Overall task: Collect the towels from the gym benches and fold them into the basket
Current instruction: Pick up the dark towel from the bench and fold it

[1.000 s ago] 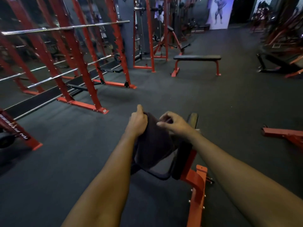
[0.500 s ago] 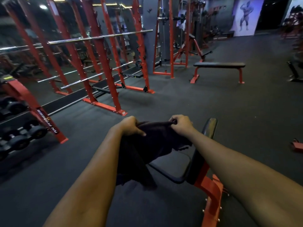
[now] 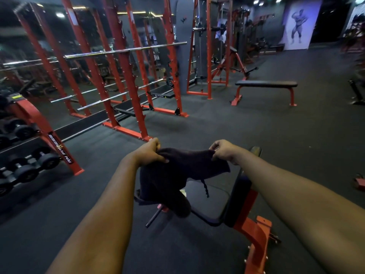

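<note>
pinching the dark towel [image 3: 177,175] along its top edge, with the left hand [image 3: 152,152] curled on the left corner and the right hand [image 3: 223,151] curled on the right. keeping them apart, likely to pull the cloth straight for a first fold. holding it lifted above the near bench seat [image 3: 207,202], with the lower part sagging and bunched to the left. no basket in sight. far off, a flat bench [image 3: 266,84], seemingly bare; at left, a dumbbell rack [image 3: 59,147].

Both arms are bare throughout: the left forearm [image 3: 102,214] from lower left up to the left hand [image 3: 150,152], the right forearm [image 3: 296,194] from lower right to the right hand [image 3: 224,152].
</note>
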Demonstrator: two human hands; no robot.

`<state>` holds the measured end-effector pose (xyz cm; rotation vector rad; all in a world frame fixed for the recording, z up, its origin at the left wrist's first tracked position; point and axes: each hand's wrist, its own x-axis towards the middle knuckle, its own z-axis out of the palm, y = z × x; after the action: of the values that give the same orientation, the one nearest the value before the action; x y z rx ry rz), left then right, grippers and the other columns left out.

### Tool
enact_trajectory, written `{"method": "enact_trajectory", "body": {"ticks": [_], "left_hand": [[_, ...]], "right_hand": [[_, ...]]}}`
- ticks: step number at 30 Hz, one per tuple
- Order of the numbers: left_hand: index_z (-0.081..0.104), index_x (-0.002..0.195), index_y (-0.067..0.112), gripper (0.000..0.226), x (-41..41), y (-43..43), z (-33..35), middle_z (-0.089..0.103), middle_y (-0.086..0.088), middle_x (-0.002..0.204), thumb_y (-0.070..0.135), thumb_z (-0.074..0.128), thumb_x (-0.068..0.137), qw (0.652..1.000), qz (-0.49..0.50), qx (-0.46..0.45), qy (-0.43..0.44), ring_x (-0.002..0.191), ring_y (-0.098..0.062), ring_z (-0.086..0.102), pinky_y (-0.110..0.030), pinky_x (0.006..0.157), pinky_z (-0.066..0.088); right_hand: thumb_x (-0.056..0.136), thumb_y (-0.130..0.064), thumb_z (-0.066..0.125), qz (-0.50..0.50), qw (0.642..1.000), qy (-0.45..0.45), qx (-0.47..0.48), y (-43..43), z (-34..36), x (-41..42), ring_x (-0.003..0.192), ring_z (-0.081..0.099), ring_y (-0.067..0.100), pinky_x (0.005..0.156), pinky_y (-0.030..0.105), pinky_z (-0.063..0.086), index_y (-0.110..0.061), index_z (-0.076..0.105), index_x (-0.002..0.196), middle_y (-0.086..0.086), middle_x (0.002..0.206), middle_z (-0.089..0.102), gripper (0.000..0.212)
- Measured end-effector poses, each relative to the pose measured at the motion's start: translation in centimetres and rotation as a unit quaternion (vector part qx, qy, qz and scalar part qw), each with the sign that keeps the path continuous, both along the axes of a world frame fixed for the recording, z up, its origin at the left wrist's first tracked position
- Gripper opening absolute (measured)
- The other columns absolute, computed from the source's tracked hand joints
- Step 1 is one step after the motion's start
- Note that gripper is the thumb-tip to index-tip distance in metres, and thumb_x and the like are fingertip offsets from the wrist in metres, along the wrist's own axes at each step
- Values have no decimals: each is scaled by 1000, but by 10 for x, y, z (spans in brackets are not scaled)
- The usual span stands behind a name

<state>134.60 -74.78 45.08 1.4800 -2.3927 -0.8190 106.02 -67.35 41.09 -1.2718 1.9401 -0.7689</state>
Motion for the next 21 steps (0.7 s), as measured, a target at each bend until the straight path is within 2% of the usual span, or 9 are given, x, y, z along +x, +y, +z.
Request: {"method": "enact_trajectory", "body": {"ticks": [2,4,7,9,11,14,16,18,21], "left_hand": [[49,98,16,54,0,3,1,58,-6,101,33,88,63,998,-3,44,-34,90,-23,56,-41,80,50],[51,91,18,51,-2,9,3,59,-3,95,39,88,63,990,-24,97,-100,83,-19,56,-35,70,50],[54,95,12,41,-10,22,4,61,-10,90,37,80,76,966,-40,210,-141,76,-23,60,-37,63,55],[54,110,8,39,-15,28,1,66,-15,100,37,69,88,956,-31,272,-104,80,-30,67,-44,69,58],[43,130,18,41,-24,26,-6,64,-12,118,25,62,94,966,-26,254,-29,95,-31,69,-47,79,55],[25,146,33,76,-47,25,-8,47,3,135,-4,56,88,974,-82,186,105,125,-15,48,-31,89,46],[35,143,28,74,-66,28,-11,53,6,129,-9,57,83,972,-132,158,116,121,-10,50,-27,90,50],[56,126,16,54,-81,26,-19,67,-2,114,-9,59,79,974,-151,141,92,106,-16,63,-36,91,55],[65,111,15,37,-98,21,-33,72,-4,104,3,68,76,981,-140,99,88,99,-20,68,-40,91,55]], "right_hand": [[80,-2,65,9,992,115,43,-3,10,3,98,66,27,82,36,57,-9,69,90,11,105,70,12],[85,-11,60,-5,965,253,73,-3,23,15,103,65,28,76,31,53,-3,62,83,11,114,68,8],[85,-12,61,-24,938,343,51,-11,37,26,108,64,32,75,32,50,-4,62,96,15,116,63,14],[84,-8,57,36,942,334,-5,-17,49,32,103,64,34,73,31,49,-9,62,96,14,110,64,13],[80,-4,56,171,937,294,-80,-20,55,34,98,64,30,74,31,48,-16,59,89,6,98,66,16],[76,-1,59,283,922,223,-142,-14,58,35,86,64,15,79,31,51,-23,62,87,-4,88,68,25],[69,1,52,299,921,181,-174,-10,59,33,83,66,11,79,30,53,-26,63,85,-7,85,69,33],[64,1,48,297,923,144,-197,-5,64,25,86,68,15,81,34,54,-25,61,84,-4,86,71,35],[66,5,48,249,934,146,-209,2,73,5,83,66,16,76,28,50,-19,58,88,0,86,71,35]]}}
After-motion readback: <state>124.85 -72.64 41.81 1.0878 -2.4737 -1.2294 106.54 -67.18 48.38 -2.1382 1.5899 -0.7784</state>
